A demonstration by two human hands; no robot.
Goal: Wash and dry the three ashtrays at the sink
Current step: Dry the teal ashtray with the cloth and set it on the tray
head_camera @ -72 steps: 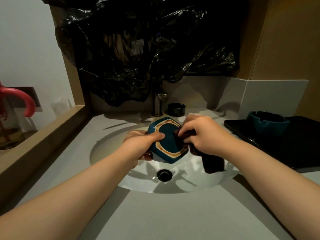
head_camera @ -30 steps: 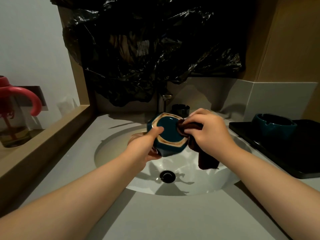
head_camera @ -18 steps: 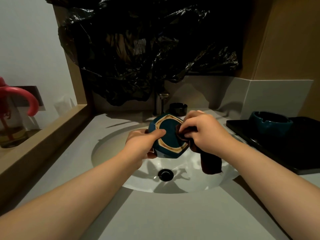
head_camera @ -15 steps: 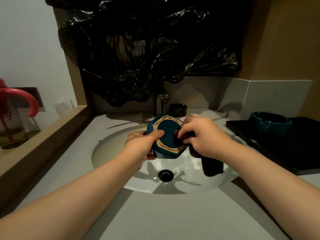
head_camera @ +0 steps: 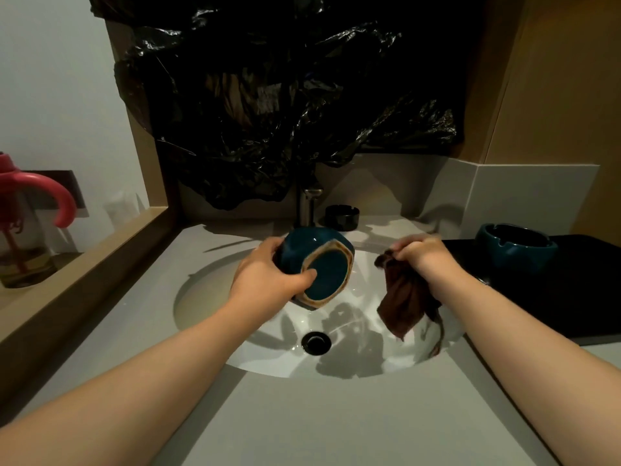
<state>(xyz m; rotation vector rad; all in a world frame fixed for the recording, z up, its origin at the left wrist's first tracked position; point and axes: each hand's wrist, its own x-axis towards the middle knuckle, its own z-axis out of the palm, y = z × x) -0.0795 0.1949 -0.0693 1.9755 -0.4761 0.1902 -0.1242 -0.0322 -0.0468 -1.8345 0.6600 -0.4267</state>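
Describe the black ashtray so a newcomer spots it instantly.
Start at the white sink basin; behind it stands the metal faucet. Just right of the faucet, on the counter, sits the black ashtray: small, round, notched, unlike the two larger teal ones.

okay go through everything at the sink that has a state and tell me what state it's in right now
Left hand: gripping teal ashtray.
Teal ashtray: held over basin, underside facing camera.
Right hand: clutching cloth.
Cloth: hanging, off the ashtray.
Second teal ashtray: upright on black tray.
Black ashtray: upright by tap.
Tap: no water visible.
Drain: open.

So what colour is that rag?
Dark brown cloth, seen from the head camera, held in the right hand.
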